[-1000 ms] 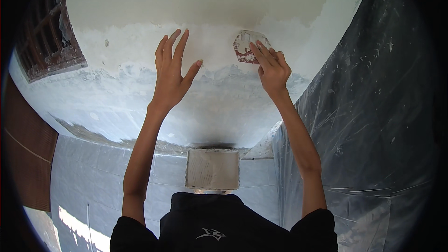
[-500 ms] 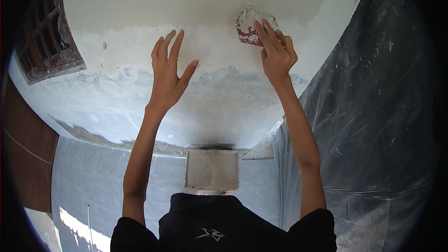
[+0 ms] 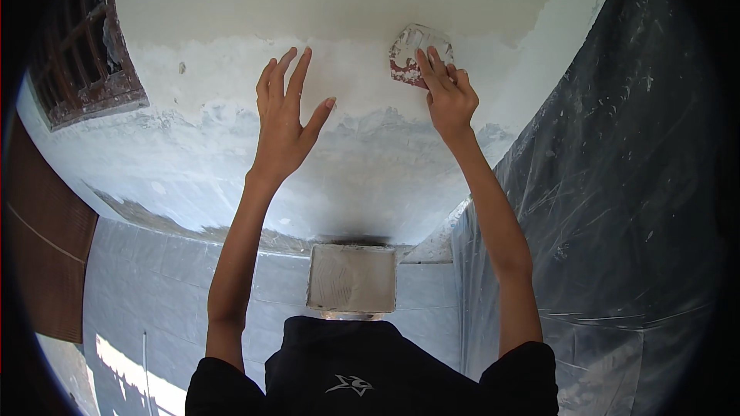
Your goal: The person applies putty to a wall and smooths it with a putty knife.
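In my right hand (image 3: 453,100) is a red putty spreader (image 3: 408,58), its face largely coated in white plaster. Two fingers stretch over its back, and the others curl behind it. The blade lies against or very close to the wall (image 3: 331,131), just under the border between a smooth beige upper coat and a whiter band. My left hand (image 3: 284,119) is raised to the left of it, empty, fingers spread and thumb out. Whether its fingertips touch the wall I cannot tell.
A rectangular tray-like board (image 3: 351,277) with combed beige filler on it is below, near my chest. Dark plastic sheeting (image 3: 617,169) hangs on the right. At upper left is a brown barred window (image 3: 85,54); a brown panel (image 3: 46,239) stands at far left. Grey sheeting (image 3: 185,285) covers the floor.
My right hand and the spreader have shifted slightly down and left along the wall. My left hand stays spread in nearly the same place. The view has moved a little.
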The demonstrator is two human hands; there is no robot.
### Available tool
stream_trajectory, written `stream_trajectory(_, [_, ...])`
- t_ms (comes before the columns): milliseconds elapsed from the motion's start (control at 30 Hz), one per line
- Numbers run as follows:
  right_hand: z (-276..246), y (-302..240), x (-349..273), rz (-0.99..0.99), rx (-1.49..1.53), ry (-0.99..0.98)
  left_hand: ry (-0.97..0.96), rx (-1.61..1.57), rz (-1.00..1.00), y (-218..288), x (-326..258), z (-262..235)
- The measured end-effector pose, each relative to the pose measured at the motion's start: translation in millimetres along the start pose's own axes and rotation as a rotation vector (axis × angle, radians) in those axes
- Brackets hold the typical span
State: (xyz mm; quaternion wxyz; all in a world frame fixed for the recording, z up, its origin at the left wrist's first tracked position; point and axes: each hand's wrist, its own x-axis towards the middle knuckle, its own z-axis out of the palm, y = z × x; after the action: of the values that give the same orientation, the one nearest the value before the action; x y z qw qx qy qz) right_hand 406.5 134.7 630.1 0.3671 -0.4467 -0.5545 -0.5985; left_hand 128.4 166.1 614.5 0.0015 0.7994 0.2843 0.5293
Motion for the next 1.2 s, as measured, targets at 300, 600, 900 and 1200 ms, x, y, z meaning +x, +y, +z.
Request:
stream_trajectory(300, [5.9, -14.8, 43.3, 0.015, 0.067, 0.060, 0.029, -0.004, 0.053, -3.4, 6.9, -11.0])
stream_trajectory(600, [-13.0, -31.0, 13.3, -0.020, 0.160, -0.034, -0.033, 0.003, 0.014, -11.2, -4.0, -18.5])
stream_trajectory(900, [-8.1, -31.3, -3.1, -0.047, 0.165, -0.072, -0.041, -0.031, 0.023, -6.6, -7.9, -10.7])
stream_trajectory(1200, [-2.9, 7.9, -5.8, -0.009, 0.057, -0.030, -0.085, -0.042, 0.019, 6.7, -15.9, 0.7])
